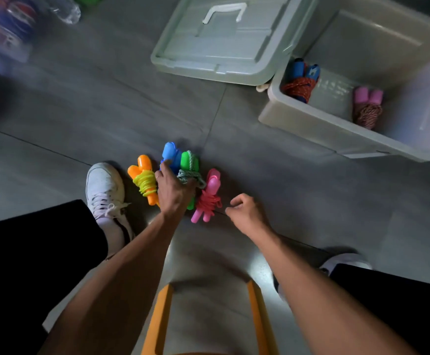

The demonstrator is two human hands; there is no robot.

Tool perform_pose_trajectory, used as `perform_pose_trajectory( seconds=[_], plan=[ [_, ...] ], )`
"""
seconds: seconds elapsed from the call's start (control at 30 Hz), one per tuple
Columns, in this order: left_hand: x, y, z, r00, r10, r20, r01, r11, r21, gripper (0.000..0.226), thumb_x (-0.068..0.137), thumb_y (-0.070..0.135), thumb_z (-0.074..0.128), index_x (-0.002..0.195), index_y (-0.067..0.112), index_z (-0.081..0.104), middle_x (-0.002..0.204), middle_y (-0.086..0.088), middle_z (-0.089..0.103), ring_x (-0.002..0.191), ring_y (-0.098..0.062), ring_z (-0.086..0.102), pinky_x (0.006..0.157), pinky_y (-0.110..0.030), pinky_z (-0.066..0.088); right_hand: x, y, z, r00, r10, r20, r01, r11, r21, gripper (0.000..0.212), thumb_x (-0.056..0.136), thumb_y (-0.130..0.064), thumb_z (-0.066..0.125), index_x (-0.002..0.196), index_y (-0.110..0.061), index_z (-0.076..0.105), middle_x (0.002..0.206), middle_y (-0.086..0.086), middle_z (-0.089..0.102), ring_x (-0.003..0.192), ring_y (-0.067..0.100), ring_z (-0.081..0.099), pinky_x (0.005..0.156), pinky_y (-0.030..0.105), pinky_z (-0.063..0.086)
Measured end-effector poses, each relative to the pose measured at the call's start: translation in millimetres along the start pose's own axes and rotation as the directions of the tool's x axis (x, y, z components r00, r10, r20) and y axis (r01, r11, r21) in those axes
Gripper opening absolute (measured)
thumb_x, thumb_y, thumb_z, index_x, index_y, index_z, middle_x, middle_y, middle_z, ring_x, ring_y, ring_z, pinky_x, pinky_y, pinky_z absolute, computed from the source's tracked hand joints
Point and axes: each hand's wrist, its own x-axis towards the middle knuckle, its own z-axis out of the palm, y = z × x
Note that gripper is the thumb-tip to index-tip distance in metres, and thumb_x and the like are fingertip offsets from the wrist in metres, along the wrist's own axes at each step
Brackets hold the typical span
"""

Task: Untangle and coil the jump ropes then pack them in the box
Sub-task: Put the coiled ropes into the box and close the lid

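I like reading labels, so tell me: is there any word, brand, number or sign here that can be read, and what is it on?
Nothing here can be read for sure.
Box: faint pale markings on its inside floor, too blurred to read.
Bottles at the top left: a red, white and blue label, too blurred to read any words.
White shoe: no legible mark.
Coiled ropes on the floor: no text visible.

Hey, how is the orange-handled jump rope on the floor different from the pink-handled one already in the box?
The orange-handled rope lies on the floor beside the left hand; the pink-handled rope in the box rests inside the box. The orange one has a smooth, bright yellow cord; the boxed one has a braided, speckled reddish cord. Both are coiled into a bundle with their two handles side by side.
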Motion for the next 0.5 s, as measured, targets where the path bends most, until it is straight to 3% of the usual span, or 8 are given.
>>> perform_pose_trajectory(
  seconds=[0.1, 0.2, 0.3, 0.4, 0.5],
  plan=[
    [-6, -7, -7, 0.998, 0.057, 0.019, -0.057, 0.998, 0.009, 0.059, 0.075, 0.02, 0.073, 0.128, 0.008, 0.05, 0.111, -0.018, 0.052, 0.095, -0.033, 0.056, 0.082, -0.036, 0.049, 12, 0, 23, 0.999, 0.036, 0.003, -0.036, 0.997, 0.061, 0.038, 0.081, -0.029, 0.072, 0.112, -0.013, 0.056, 0.102, 0.005, 0.066, 0.09, 0.022, 0.061, 0.068, 0.024, 0.037],
    [-8, -14, -14, 0.998, 0.027, 0.055, -0.029, 0.999, 0.035, 0.035, 0.081, 0.012, 0.063, 0.115, 0.008, 0.059, 0.094, -0.006, 0.064, 0.088, -0.029, 0.063, 0.069, -0.026, 0.044, 24, 0, 40, 1.0, 0.026, 0.006, -0.027, 0.991, 0.129, 0.062, 0.079, -0.042, 0.076, 0.125, -0.01, 0.049, 0.117, 0.006, 0.063, 0.103, 0.024, 0.062, 0.071, 0.024, 0.036],
    [-10, -23, -16, 0.987, 0.086, 0.135, -0.105, 0.985, 0.14, 0.032, 0.079, 0.014, 0.064, 0.109, 0.009, 0.06, 0.098, -0.012, 0.065, 0.091, -0.031, 0.061, 0.07, -0.03, 0.044, 34, -4, 49, 0.998, 0.048, 0.042, -0.053, 0.99, 0.132, 0.089, 0.075, -0.057, 0.074, 0.143, -0.012, 0.039, 0.135, 0.008, 0.058, 0.121, 0.026, 0.058, 0.085, 0.027, 0.042],
    [-12, -27, -11, 0.982, 0.087, 0.169, -0.11, 0.984, 0.137, 0.034, 0.08, 0.024, 0.071, 0.107, 0.008, 0.056, 0.098, -0.016, 0.065, 0.09, -0.032, 0.06, 0.066, -0.032, 0.042, 42, -7, 51, 0.998, -0.019, 0.056, 0.014, 0.995, 0.099, 0.063, 0.078, -0.055, 0.072, 0.124, -0.018, 0.051, 0.116, 0.003, 0.067, 0.105, 0.024, 0.064, 0.083, 0.033, 0.05],
    [-11, -30, -5, 0.985, 0.036, 0.167, -0.051, 0.995, 0.088, 0.04, 0.08, 0.025, 0.073, 0.109, 0.01, 0.049, 0.099, -0.014, 0.065, 0.088, -0.033, 0.062, 0.066, -0.033, 0.047, 46, -9, 44, 0.997, -0.071, 0.034, 0.068, 0.994, 0.082, 0.047, 0.081, -0.047, 0.072, 0.114, -0.02, 0.053, 0.092, -0.005, 0.066, 0.076, 0.014, 0.066, 0.065, 0.022, 0.051]
  ],
)
